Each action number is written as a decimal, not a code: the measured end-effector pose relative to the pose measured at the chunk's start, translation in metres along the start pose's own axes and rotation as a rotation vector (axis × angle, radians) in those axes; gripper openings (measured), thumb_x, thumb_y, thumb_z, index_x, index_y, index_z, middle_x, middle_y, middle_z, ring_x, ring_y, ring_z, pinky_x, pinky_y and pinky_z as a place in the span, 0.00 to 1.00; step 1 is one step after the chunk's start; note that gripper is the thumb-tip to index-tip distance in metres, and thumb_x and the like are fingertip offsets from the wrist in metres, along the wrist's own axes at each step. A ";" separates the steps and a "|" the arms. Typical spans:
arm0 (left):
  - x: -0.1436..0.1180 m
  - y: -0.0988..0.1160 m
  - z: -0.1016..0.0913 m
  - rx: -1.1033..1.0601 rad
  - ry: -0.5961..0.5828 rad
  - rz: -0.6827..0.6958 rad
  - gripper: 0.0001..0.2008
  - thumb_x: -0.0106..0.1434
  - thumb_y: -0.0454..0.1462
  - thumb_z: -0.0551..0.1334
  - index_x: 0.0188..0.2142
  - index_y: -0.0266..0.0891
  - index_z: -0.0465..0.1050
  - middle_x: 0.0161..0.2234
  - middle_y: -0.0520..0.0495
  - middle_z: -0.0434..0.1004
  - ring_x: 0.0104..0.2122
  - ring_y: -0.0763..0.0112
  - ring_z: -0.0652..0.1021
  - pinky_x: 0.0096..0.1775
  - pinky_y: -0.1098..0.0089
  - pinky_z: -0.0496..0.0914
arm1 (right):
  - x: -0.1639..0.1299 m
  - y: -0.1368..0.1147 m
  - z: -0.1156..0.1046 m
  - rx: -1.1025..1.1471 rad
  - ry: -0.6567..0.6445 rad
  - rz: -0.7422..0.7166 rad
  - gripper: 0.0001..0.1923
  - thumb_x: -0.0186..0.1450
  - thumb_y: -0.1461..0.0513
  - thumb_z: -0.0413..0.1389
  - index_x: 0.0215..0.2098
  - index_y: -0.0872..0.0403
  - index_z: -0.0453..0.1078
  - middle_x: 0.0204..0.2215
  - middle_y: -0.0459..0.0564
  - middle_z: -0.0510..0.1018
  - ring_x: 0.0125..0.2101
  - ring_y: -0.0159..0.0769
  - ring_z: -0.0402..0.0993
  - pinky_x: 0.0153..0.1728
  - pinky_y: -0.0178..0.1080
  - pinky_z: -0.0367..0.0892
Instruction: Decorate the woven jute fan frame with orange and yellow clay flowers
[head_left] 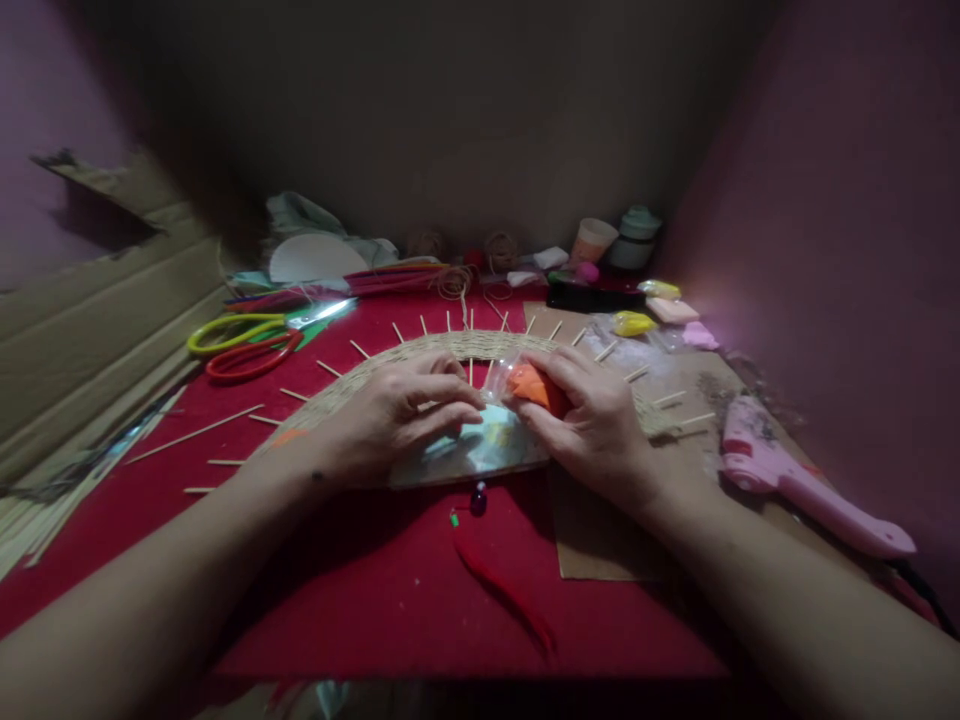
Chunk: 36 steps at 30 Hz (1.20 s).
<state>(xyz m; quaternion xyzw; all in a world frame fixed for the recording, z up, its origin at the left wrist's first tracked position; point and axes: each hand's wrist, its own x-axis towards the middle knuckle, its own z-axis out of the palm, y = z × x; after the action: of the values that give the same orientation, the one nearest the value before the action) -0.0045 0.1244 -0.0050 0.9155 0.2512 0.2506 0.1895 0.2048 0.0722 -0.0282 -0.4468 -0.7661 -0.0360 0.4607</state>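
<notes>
My left hand (pixel 397 410) and my right hand (pixel 592 415) meet over a round woven disc (pixel 450 350) with thin wooden sticks radiating from its rim. My right hand grips a small orange lump in clear plastic wrap (pixel 534 385). The fingers of my left hand pinch the wrap's edge beside it. Under both hands lies a shiny round card (pixel 480 450) at the disc's middle. A dark bead (pixel 478 497) and a red feather (pixel 502 590) lie on the red cloth (pixel 375 580) just in front.
Yellow and red scissors (pixel 240 345) lie at the left, with cardboard sheets (pixel 90 330) beyond. A pink glue gun (pixel 795 480) rests at the right on brown card (pixel 600 540). Cups, twine rolls, coloured clay pieces and a white fan crowd the back edge.
</notes>
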 end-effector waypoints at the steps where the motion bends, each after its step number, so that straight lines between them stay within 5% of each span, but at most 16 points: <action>1: 0.000 -0.001 0.002 0.041 -0.018 0.041 0.09 0.64 0.38 0.58 0.38 0.39 0.77 0.33 0.47 0.70 0.33 0.71 0.70 0.35 0.70 0.66 | 0.000 0.000 0.000 -0.001 0.003 0.004 0.15 0.60 0.65 0.54 0.44 0.62 0.70 0.36 0.57 0.77 0.36 0.40 0.74 0.38 0.44 0.70; 7: -0.001 -0.007 0.013 0.160 -0.062 0.208 0.07 0.62 0.36 0.60 0.35 0.38 0.77 0.29 0.47 0.67 0.32 0.69 0.67 0.33 0.69 0.63 | 0.001 0.001 0.000 -0.010 -0.002 0.027 0.15 0.60 0.64 0.53 0.44 0.59 0.70 0.35 0.55 0.77 0.35 0.39 0.73 0.37 0.43 0.70; 18: 0.001 -0.006 0.010 0.172 -0.097 0.164 0.08 0.62 0.37 0.59 0.36 0.39 0.77 0.31 0.46 0.69 0.33 0.68 0.69 0.34 0.69 0.66 | 0.001 0.000 -0.001 -0.002 -0.004 0.029 0.14 0.60 0.64 0.53 0.44 0.60 0.70 0.35 0.56 0.77 0.35 0.39 0.73 0.37 0.43 0.70; 32: 0.001 -0.001 0.002 0.010 -0.045 -0.012 0.06 0.62 0.36 0.60 0.35 0.39 0.77 0.33 0.47 0.73 0.34 0.70 0.72 0.36 0.70 0.66 | 0.000 0.000 -0.001 -0.005 -0.006 0.019 0.14 0.60 0.64 0.54 0.44 0.62 0.71 0.35 0.57 0.77 0.34 0.39 0.73 0.36 0.42 0.70; 36: 0.001 0.000 -0.005 -0.065 0.112 -0.181 0.06 0.58 0.37 0.64 0.28 0.37 0.71 0.27 0.52 0.71 0.28 0.75 0.71 0.31 0.73 0.65 | 0.000 0.001 0.000 -0.004 -0.017 0.016 0.13 0.60 0.63 0.54 0.44 0.57 0.70 0.34 0.53 0.76 0.35 0.38 0.73 0.37 0.42 0.69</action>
<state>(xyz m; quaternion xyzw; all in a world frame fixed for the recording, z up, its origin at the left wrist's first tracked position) -0.0067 0.1265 -0.0002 0.8670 0.3347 0.2915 0.2264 0.2059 0.0728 -0.0285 -0.4543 -0.7663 -0.0301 0.4533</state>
